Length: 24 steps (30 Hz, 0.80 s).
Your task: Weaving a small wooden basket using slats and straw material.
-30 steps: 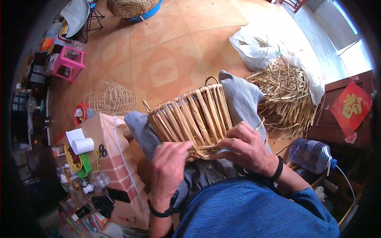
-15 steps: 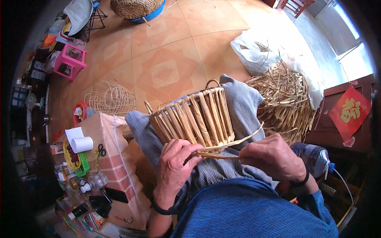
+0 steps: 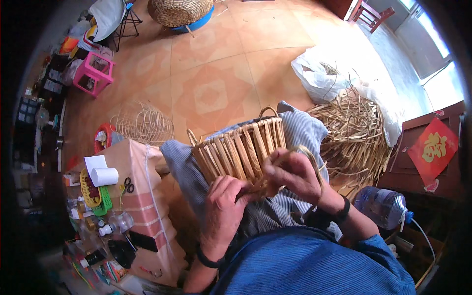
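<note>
A partly woven basket (image 3: 235, 153) of tan dried plant strips rests on my lap, its handle loops on the far side. At the basket's near edge, the thumb and fingers of my left hand (image 3: 225, 202) are closed on strips there; the exact grip is partly hidden. Just right of it, my right hand (image 3: 294, 176) is closed in a pinch on a dried plant strip (image 3: 310, 156), which loops up over the hand and back along the wrist. A striped grey-blue cloth (image 3: 302, 123) lies beneath the basket.
On the right lies a heap of dried strips (image 3: 351, 132) beside a white plastic bag (image 3: 319, 73); nearer is a large water bottle (image 3: 381, 206). The covered table (image 3: 140, 189) on the left holds scissors (image 3: 129, 185), a paper roll (image 3: 104, 176) and a phone (image 3: 143, 241).
My right hand has moved left and up, close to my left hand, and the strip it had pulled out to the right now curves over it. My left hand stays at the basket edge.
</note>
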Motion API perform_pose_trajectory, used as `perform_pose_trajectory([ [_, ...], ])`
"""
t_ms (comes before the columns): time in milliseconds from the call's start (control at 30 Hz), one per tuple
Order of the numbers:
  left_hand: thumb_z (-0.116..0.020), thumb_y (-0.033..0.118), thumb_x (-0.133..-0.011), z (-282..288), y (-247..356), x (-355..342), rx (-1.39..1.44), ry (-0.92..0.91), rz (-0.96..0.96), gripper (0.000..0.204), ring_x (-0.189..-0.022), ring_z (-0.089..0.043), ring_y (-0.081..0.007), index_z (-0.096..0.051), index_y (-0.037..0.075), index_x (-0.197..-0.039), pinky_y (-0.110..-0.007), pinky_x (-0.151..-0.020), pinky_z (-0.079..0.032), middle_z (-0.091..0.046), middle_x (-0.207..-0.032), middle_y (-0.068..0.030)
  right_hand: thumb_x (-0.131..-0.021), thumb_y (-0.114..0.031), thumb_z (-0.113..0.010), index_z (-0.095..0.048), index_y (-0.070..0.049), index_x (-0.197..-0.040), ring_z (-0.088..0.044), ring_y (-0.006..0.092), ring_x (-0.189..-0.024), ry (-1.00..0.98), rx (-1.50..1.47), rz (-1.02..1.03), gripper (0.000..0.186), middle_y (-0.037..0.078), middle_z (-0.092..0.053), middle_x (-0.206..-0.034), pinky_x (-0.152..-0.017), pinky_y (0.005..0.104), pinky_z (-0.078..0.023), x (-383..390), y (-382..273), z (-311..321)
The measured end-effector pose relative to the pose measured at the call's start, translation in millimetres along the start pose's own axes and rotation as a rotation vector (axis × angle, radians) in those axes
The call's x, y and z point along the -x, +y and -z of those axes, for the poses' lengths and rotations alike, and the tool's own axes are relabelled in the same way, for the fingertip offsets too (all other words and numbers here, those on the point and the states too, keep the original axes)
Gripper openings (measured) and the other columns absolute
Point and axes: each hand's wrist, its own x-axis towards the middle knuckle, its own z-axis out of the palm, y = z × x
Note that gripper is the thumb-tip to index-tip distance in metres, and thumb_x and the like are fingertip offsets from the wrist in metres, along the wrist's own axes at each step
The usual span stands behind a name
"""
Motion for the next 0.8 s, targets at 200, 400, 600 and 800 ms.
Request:
perform_pose_trajectory([
  [200, -0.082, 0.012, -0.096, -11, 15, 22, -0.359, 0.052, -0.171, 0.059, -0.109, -0.067, -0.0347, -0.059, -0.001, -0.149, -0.047, -0.093, -0.060, -0.065, -0.118, -0.0166, -0.110, -0.020, -0.072, -0.064, -0.002, -0.116, -0.077, 0.0200, -0.094, 0.084, 0.166, 0.226, 0.020, 0.010, -0.077, -0.102, -0.077, 0.0346, -0.059, -50, 3, -11],
  [400, -0.067, 0.003, -0.098, -15, 22, 28, -0.526, -0.057, -0.120, 0.055, -0.115, -0.064, -0.0372, -0.058, -0.007, -0.151, -0.046, -0.099, -0.059, -0.060, -0.129, -0.0224, -0.093, -0.013, -0.072, -0.059, -0.003, -0.116, -0.076, 0.0405, -0.086, 0.111, 1.087, 0.473, 0.028, 0.017, -0.070, -0.101, -0.068, 0.0499, -0.059, -58, -16, -29],
  [600, -0.070, 0.004, -0.095, -22, 11, 21, -0.419, 0.015, -0.132, 0.051, -0.114, -0.063, -0.0391, -0.063, -0.006, -0.145, -0.048, -0.099, -0.057, -0.062, -0.130, -0.0236, -0.096, -0.014, -0.070, -0.055, 0.001, -0.123, -0.076, 0.0391, -0.079, 0.030, 1.299, 0.451, 0.035, 0.017, -0.068, -0.100, -0.063, 0.0483, -0.060, -55, -27, -34],
  [800, -0.079, 0.012, -0.091, -21, 12, 13, -0.266, 0.113, -0.097, 0.046, -0.112, -0.064, -0.0393, -0.071, 0.001, -0.136, -0.054, -0.097, -0.054, -0.071, -0.116, -0.0159, -0.097, -0.014, -0.074, -0.046, 0.000, -0.161, -0.073, 0.0390, -0.071, -0.107, 1.351, 0.422, 0.071, 0.017, -0.067, -0.103, -0.057, 0.0477, -0.057, -39, -32, -32],
])
